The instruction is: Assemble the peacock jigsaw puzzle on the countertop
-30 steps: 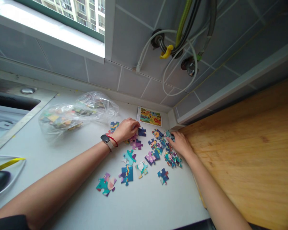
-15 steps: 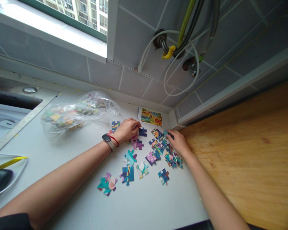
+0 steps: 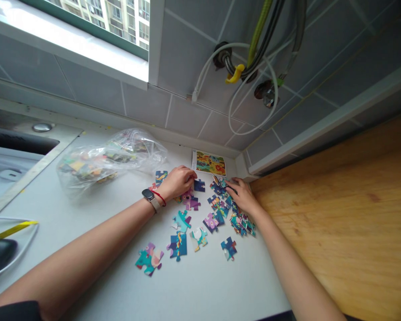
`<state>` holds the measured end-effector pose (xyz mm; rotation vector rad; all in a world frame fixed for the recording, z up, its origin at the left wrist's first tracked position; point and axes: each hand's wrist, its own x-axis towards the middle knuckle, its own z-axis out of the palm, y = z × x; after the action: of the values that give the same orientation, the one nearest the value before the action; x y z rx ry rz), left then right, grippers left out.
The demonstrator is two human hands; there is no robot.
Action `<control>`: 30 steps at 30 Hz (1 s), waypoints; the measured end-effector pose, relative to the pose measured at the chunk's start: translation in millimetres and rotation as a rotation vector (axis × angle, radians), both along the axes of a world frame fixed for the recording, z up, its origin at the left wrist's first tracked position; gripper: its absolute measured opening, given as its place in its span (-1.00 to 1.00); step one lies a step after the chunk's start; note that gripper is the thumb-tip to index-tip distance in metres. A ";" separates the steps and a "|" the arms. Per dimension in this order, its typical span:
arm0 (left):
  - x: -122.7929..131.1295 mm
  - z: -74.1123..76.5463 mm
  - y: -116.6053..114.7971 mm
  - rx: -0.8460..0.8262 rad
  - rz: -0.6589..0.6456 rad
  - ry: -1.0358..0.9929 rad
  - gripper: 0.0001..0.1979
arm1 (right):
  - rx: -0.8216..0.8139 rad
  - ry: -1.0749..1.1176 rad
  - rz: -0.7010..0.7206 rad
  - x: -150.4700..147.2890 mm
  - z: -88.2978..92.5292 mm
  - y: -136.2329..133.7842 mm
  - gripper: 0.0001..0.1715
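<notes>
Left hand: the left hand (image 3: 177, 182) lay knuckles up, fingers curled down and pointing right, beside a dark blue piece (image 3: 199, 186); whether it gripped anything, I could not tell.
Right hand: the right hand (image 3: 243, 196) was open, fingers spread and pointing up-left, resting on a heap of pieces (image 3: 238, 223).
Left wrist: a black watch (image 3: 148, 194) and a red string (image 3: 159, 198).
Pieces: the jigsaw pieces (image 3: 178, 246) lay flat between both hands, spread in a loose band running away from the person.
Card: a picture card (image 3: 210, 163) lay long side along the wall, beyond the hands.
Bag: a clear plastic bag (image 3: 96, 164) held more pieces, left of the left hand.
Surface: all lay on the white worktop (image 3: 203, 285).
</notes>
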<state>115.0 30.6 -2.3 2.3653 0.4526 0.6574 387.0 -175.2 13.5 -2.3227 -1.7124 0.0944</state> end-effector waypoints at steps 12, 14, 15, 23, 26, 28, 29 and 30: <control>0.5 -0.5 0.6 -0.003 0.003 -0.001 -0.75 | 0.167 -0.035 -0.177 5.2 28.8 -50.4 -0.53; 0.6 -0.8 0.6 -0.003 0.002 -0.003 -0.76 | 0.159 -0.032 -0.211 2.0 30.4 -70.7 -0.55; 0.6 -1.0 0.6 -0.003 0.001 -0.004 -0.76 | 0.150 -0.030 -0.222 -0.9 29.1 -80.1 -0.56; 0.2 -1.4 0.3 0.006 0.001 -0.009 -0.74 | 0.036 0.013 -0.232 -29.1 0.4 -130.0 -0.50; -0.1 -0.4 0.2 0.010 0.001 -0.006 -0.74 | 0.042 0.020 -0.231 -36.1 -1.3 -142.0 -0.49; -0.2 0.0 0.2 0.011 0.000 -0.004 -0.74 | 0.044 0.015 -0.237 -40.0 2.5 -147.2 -0.53; -0.2 0.1 0.2 0.012 0.000 -0.004 -0.74 | 0.045 0.009 -0.242 -41.8 5.3 -148.4 -0.55; -0.2 0.2 0.2 0.012 0.000 -0.004 -0.74 | 0.047 0.003 -0.247 -43.6 8.2 -148.3 -0.56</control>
<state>114.8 30.8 -2.1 2.3749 0.4483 0.6669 343.4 -323.6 21.7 -2.4752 -1.3967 0.0112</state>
